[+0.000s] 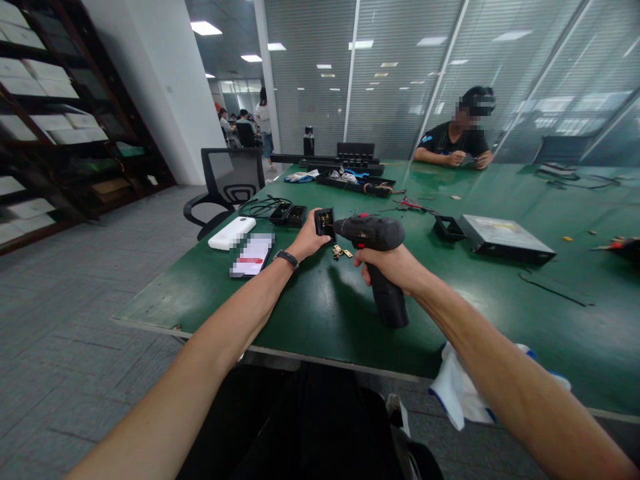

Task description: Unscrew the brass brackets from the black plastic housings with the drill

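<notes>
My right hand (390, 265) is wrapped round the grip of a black cordless drill (373, 231) with red details. The drill points left, its tip at a small black box (325, 220) with brass-coloured parts inside. My left hand (311, 239) grips that box by its left side and holds it upright above the table. Whether the bit touches a part inside is too small to tell. Just below the drill's nose lie several small brass pieces (341, 252) on the green table (310, 300).
Left of my hands are a phone (253, 255), a white power bank (231, 233) and black boxes (289, 214) with cables. A metal-topped drive (506, 237) and a black frame (449, 229) lie right. White gloves (463, 387) hang at the front edge. A person (457, 137) sits across the table.
</notes>
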### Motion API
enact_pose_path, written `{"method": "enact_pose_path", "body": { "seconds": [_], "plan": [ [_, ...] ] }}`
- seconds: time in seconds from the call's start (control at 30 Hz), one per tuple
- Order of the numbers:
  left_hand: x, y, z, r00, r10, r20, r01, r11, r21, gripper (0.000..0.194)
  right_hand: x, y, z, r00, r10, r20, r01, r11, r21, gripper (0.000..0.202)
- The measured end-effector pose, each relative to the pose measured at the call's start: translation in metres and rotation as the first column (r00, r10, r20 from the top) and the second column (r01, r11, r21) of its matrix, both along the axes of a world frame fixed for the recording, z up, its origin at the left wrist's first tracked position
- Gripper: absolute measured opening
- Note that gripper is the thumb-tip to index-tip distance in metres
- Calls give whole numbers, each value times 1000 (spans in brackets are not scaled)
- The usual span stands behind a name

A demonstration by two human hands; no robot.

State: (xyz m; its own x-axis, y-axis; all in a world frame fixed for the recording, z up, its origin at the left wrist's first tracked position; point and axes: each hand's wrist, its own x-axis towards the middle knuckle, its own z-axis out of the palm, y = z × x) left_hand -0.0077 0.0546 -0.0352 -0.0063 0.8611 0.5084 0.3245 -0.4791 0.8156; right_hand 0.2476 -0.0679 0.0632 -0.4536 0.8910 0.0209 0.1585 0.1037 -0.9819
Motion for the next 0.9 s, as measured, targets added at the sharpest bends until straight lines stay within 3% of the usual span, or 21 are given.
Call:
{"method": "enact_pose_path", "body": {
  "seconds": [0.9],
  "plan": [
    [1,-4,2,1000,-10,-6,10,1000,1,91,0,0,-1,1000,-13,6,13,1000,0,5]
  ]
}}
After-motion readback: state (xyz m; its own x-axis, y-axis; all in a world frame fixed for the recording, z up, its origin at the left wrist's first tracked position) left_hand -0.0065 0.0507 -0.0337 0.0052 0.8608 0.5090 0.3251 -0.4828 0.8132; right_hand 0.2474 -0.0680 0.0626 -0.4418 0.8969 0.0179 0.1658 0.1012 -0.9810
